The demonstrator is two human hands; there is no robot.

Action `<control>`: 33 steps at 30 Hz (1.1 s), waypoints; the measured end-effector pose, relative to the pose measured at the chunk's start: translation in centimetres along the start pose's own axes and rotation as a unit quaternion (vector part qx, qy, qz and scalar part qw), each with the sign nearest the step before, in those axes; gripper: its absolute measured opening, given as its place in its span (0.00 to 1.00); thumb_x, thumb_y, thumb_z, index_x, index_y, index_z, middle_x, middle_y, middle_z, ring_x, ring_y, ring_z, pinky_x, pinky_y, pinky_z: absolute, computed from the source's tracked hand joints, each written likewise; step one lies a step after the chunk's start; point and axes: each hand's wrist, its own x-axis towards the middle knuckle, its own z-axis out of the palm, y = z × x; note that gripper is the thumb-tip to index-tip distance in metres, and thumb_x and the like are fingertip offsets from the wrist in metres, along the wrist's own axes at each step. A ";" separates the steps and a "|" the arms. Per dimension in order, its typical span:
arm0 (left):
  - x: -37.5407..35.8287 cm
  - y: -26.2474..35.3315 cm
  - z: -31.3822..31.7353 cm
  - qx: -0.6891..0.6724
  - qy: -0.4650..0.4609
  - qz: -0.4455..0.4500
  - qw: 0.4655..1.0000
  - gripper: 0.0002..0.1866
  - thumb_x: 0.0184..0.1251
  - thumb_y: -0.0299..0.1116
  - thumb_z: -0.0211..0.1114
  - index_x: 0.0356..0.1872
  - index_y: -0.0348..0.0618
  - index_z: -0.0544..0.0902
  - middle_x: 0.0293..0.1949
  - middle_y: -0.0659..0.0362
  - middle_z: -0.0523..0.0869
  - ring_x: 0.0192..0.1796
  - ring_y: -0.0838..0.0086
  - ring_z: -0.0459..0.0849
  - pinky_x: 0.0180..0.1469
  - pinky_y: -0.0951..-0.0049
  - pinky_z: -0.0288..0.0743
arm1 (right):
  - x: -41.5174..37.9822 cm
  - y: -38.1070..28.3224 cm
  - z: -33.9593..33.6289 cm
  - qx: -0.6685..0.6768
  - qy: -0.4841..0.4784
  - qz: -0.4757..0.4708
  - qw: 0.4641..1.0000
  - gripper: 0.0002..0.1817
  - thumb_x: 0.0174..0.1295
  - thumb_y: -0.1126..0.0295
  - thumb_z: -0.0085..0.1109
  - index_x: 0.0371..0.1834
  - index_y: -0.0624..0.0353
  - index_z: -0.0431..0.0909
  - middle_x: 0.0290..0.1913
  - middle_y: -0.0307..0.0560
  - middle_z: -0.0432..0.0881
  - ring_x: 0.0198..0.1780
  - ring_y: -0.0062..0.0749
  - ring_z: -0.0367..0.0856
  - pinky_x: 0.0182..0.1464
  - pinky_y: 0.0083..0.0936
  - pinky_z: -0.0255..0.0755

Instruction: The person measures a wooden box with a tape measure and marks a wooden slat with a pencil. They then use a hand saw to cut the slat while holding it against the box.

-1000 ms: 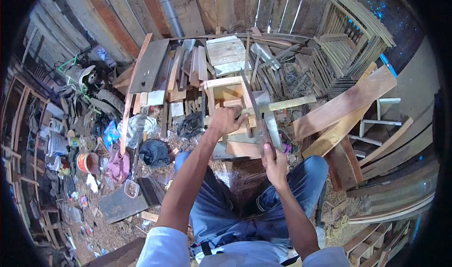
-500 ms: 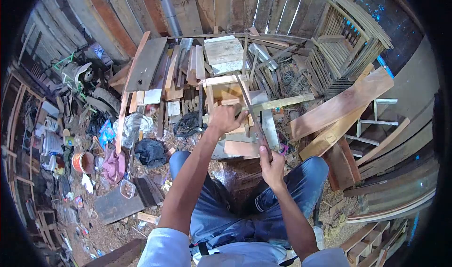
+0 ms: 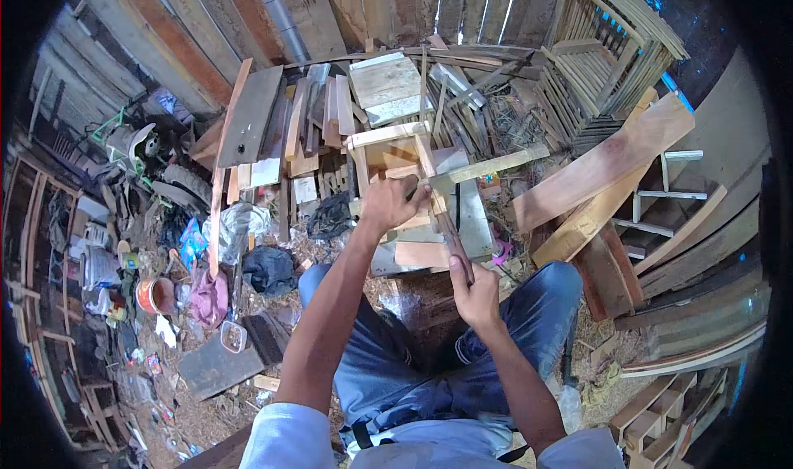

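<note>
My left hand [image 3: 392, 204] is closed over a pale wooden strip [image 3: 496, 163] that lies crosswise over a small wooden frame [image 3: 388, 133]. Its thumb rests close to where the strip meets the frame's right side. My right hand [image 3: 476, 294] grips the near end of a long, narrow, dark brown tool [image 3: 452, 236]. The tool points forward, its far end right beside my left fingertips. Its exact kind does not show. Beneath the frame is a pale work surface [image 3: 469, 214], with a short light board [image 3: 421, 254] at its near edge.
Scrap boards [image 3: 337, 109] are piled behind the frame. Wide planks [image 3: 607, 167] lean at the right, below a slatted wooden piece [image 3: 603, 64]. A black plastic bag [image 3: 268, 270], a red-rimmed bucket [image 3: 155, 295] and a dark board [image 3: 219, 363] lie on the littered floor at left.
The dark tool's far end has drawn back from the frame's far edge to beside my left hand. My left hand stays on the strip. The whole view has shifted slightly.
</note>
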 end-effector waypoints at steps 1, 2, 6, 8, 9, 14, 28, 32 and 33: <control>0.1 0.1 0.0 0.001 0.000 -0.002 1.000 0.31 0.69 0.64 0.42 0.45 0.49 0.83 0.26 0.45 0.85 0.34 0.50 0.86 0.39 0.51 0.78 | -0.6 0.1 -0.1 0.006 0.000 0.000 1.000 0.21 0.67 0.59 0.56 0.24 0.68 0.78 0.15 0.59 0.73 0.18 0.47 0.75 0.26 0.38 0.67; 0.1 0.1 0.0 0.003 0.000 -0.005 1.000 0.31 0.69 0.64 0.42 0.45 0.49 0.83 0.26 0.45 0.85 0.34 0.50 0.86 0.39 0.51 0.78 | -0.9 0.1 -0.2 0.013 -0.001 0.000 1.000 0.21 0.67 0.59 0.56 0.24 0.68 0.78 0.16 0.59 0.74 0.19 0.48 0.77 0.26 0.38 0.68; -0.1 1.2 -0.9 -0.004 -0.001 -0.009 1.000 0.31 0.70 0.63 0.42 0.41 0.48 0.84 0.25 0.45 0.84 0.33 0.50 0.86 0.38 0.52 0.78 | -0.3 0.2 0.0 0.027 0.007 -0.003 1.000 0.19 0.67 0.61 0.56 0.29 0.69 0.80 0.20 0.60 0.79 0.23 0.50 0.81 0.30 0.39 0.70; -0.2 1.0 -0.8 0.007 -0.009 -0.011 1.000 0.30 0.70 0.63 0.42 0.42 0.49 0.84 0.24 0.45 0.85 0.33 0.50 0.86 0.38 0.52 0.78 | 0.9 0.1 0.8 0.024 0.018 -0.024 0.999 0.20 0.67 0.60 0.56 0.28 0.69 0.80 0.19 0.59 0.78 0.22 0.50 0.80 0.29 0.39 0.70; 0.0 0.8 -0.7 0.014 -0.011 -0.012 1.000 0.30 0.70 0.63 0.42 0.43 0.49 0.84 0.24 0.45 0.85 0.32 0.50 0.86 0.38 0.52 0.78 | 1.5 0.1 1.2 0.022 0.023 -0.037 0.999 0.20 0.67 0.60 0.56 0.28 0.69 0.80 0.18 0.59 0.77 0.21 0.49 0.79 0.29 0.38 0.70; -0.4 0.3 -0.3 -0.007 0.030 -0.005 1.000 0.29 0.69 0.62 0.45 0.45 0.50 0.84 0.25 0.44 0.85 0.32 0.50 0.86 0.38 0.52 0.78 | 1.2 0.5 1.2 0.014 0.005 -0.032 0.999 0.20 0.67 0.59 0.56 0.29 0.69 0.80 0.17 0.58 0.75 0.18 0.46 0.74 0.27 0.37 0.67; -0.1 0.3 -0.3 -0.041 0.007 -0.068 0.997 0.29 0.68 0.65 0.46 0.45 0.55 0.86 0.27 0.46 0.86 0.37 0.52 0.86 0.42 0.53 0.78 | -0.4 0.6 1.8 0.032 0.032 -0.006 0.999 0.27 0.69 0.56 0.54 0.19 0.69 0.73 0.11 0.48 0.63 0.18 0.23 0.59 0.22 0.34 0.58; 0.2 0.4 -0.4 -0.058 0.012 -0.065 0.996 0.30 0.67 0.65 0.47 0.41 0.52 0.87 0.30 0.45 0.86 0.39 0.51 0.86 0.44 0.54 0.78 | -0.9 -0.3 0.9 0.021 0.020 -0.007 1.000 0.26 0.69 0.56 0.55 0.19 0.68 0.72 0.11 0.45 0.64 0.17 0.23 0.60 0.22 0.33 0.58; 0.1 0.4 -0.5 -0.058 0.002 -0.075 0.995 0.30 0.67 0.65 0.47 0.40 0.52 0.87 0.30 0.45 0.86 0.39 0.51 0.86 0.44 0.54 0.78 | -1.5 -0.4 0.5 0.025 0.024 -0.013 0.999 0.25 0.69 0.57 0.55 0.19 0.67 0.73 0.11 0.45 0.64 0.17 0.23 0.60 0.22 0.32 0.58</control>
